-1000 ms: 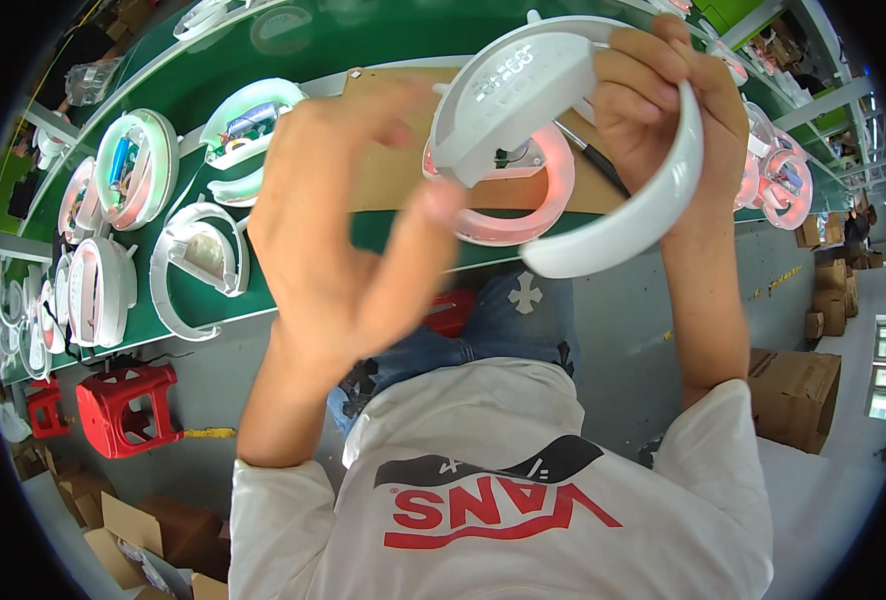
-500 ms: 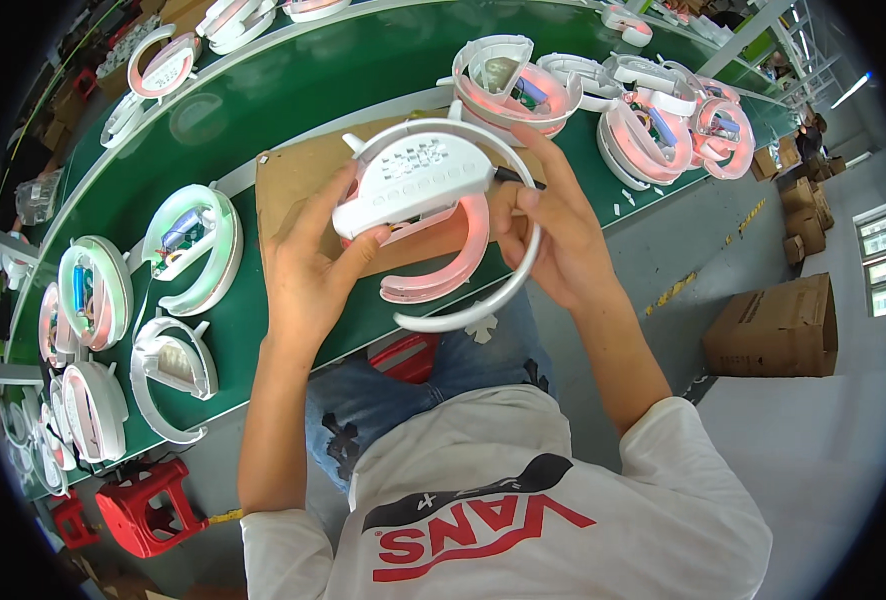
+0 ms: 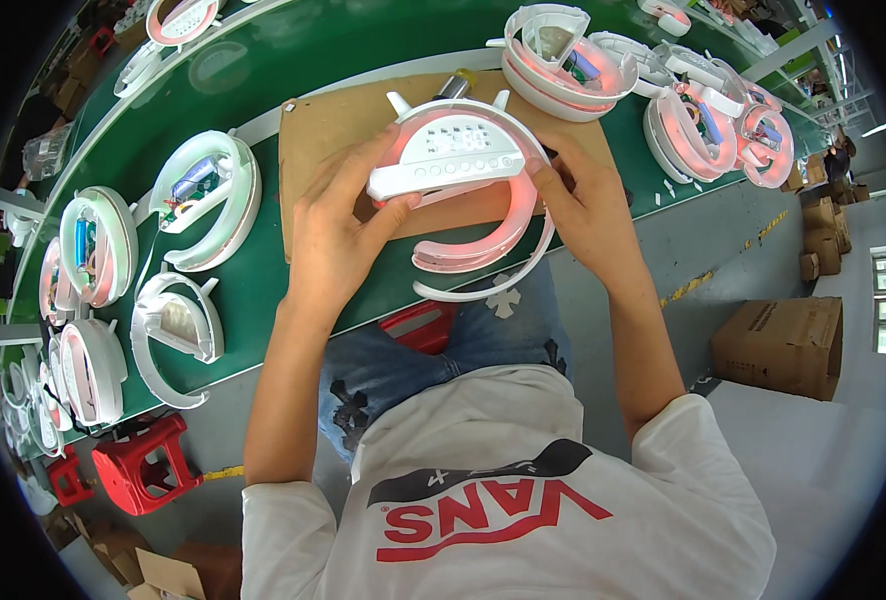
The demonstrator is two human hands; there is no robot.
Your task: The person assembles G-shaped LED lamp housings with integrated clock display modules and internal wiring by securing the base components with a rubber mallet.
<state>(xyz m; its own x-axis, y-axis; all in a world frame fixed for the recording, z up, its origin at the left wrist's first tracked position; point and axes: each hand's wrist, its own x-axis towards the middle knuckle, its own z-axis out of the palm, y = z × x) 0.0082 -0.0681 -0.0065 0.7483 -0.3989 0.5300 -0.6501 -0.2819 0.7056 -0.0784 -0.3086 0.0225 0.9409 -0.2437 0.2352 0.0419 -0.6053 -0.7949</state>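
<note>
Head view: both hands are clamped on a white ring-shaped lamp housing point(image 3: 460, 165), the left hand point(image 3: 335, 235) gripping its flat control panel, the right hand point(image 3: 585, 205) pinching the rim, just above the cardboard sheet point(image 3: 338, 125) on the green surface point(image 3: 263, 290). Risk, in my judgement: the loose white trim ring point(image 3: 493, 285) sagging below could slip free, since neither hand supports it.

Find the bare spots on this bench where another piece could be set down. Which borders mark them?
Free: green belt above the cardboard sheet; cardboard left of the held ring lamp. Crowded: lamp shells at far left and upper right.
</note>
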